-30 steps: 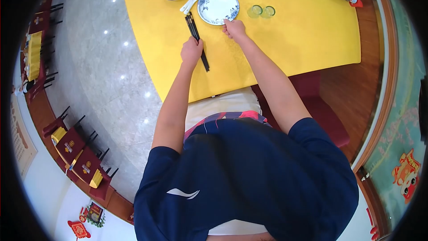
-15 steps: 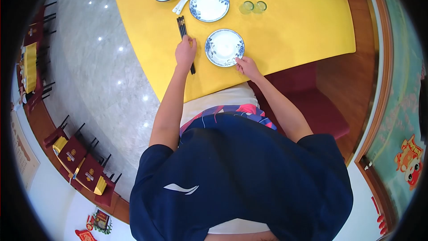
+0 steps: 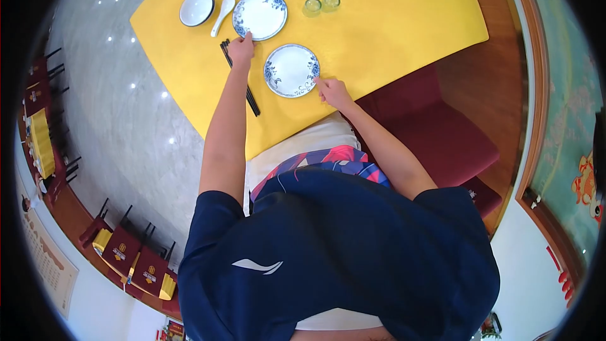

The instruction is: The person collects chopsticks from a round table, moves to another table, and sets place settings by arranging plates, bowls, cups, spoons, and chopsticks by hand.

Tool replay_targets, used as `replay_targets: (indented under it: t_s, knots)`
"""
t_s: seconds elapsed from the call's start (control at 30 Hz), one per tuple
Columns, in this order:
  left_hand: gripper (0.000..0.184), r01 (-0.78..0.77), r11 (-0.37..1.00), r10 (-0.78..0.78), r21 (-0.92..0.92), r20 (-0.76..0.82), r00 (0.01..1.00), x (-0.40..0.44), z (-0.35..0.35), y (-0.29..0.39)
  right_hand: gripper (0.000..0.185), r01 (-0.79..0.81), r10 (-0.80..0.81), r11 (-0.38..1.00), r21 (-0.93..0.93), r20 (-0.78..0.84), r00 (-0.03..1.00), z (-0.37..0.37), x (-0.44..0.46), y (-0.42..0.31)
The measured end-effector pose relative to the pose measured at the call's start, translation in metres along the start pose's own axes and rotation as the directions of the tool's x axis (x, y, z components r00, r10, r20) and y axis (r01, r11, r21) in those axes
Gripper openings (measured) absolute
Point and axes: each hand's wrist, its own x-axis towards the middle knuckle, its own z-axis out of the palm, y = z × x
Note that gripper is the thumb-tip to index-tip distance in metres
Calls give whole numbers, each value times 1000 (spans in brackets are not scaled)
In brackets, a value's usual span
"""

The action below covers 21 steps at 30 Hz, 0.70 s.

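One thumb, that of my right hand (image 3: 334,93), lies at the right rim of the near plate (image 3: 291,71), my other fingers curled up with it, so that hand is pinching the edge. My left hand (image 3: 240,51) sits farther ahead, its thumb on the close rim of the far plate (image 3: 260,15); its other fingers are partly hidden, and I cannot tell whether they close beneath. Black chopsticks (image 3: 253,102) lie on the tablecloth (image 3: 404,25), running beneath my left wrist, their ends showing on both sides of it. Just past my left fingers, to the left of the far plate, is a white spoon (image 3: 222,16), with a dark-rimmed bowl (image 3: 197,9) left of that. Two glasses, a left glass (image 3: 312,6) and a right glass (image 3: 331,2), stand ahead of my right fingers, well apart from them. To their right is a dark red chair (image 3: 407,104).
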Motion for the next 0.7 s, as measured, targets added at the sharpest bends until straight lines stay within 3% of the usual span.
replay_targets:
  t_s: [0.07, 0.13, 0.17, 0.23, 0.37, 0.53, 0.6, 0.63, 0.7]
  knots:
    - [35, -36, 998, 33, 44, 63, 997, -4, -7, 4, 52, 79, -81, 997, -23, -105, 991, -3, 1, -1]
    - [34, -55, 975, 51, -216, -25, 998, -12, -5, 6, 53, 150, -148, 989, 8, -122, 981, -7, 4, -12]
    - [34, -57, 976, 54, -212, -20, 998, -18, -8, 4, 55, 213, -207, 976, 32, -133, 969, -8, 3, -16]
    - [30, -154, 957, 145, -245, -51, 988, -35, -20, -1, 52, 234, -228, 972, 30, -123, 966, -7, 5, -35]
    - [31, -109, 901, 118, -420, -3, 993, -91, -39, -16, 46, 203, -204, 979, -19, -32, 979, 5, 18, -57]
    - [29, -26, 969, 80, -248, 209, 975, -151, -34, -39, 39, 170, -165, 985, 25, -132, 977, 5, 8, -59]
    - [30, 15, 962, 67, -271, 291, 955, -171, -20, -40, 34, 329, -307, 943, 42, -265, 914, 2, 7, -34]
    - [29, 8, 965, 74, -261, 306, 949, -179, -12, -41, 34, 328, -306, 944, 39, -269, 913, -8, 0, -31]
    - [28, -1, 968, 86, -253, 326, 941, -186, 7, -41, 32, 120, -112, 991, 58, -129, 985, -37, -19, -22]
